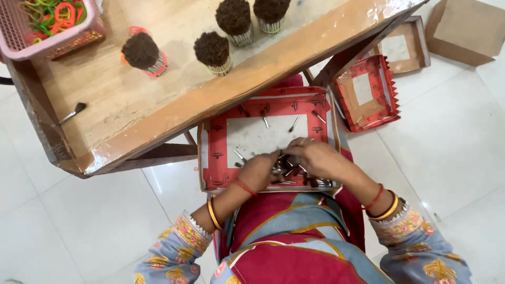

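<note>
Hands meet over red tray (215,158) on lap: left hand (259,171) and right hand (314,156) curl fingers around brown-tipped sticks (286,169) at near edge. Best gather tips level, grip snug; strays lie farther in tray.

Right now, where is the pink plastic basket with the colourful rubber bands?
In the head view, the pink plastic basket sits at the far left corner of the low wooden table, left of the four dark-topped stick bundles.
</note>
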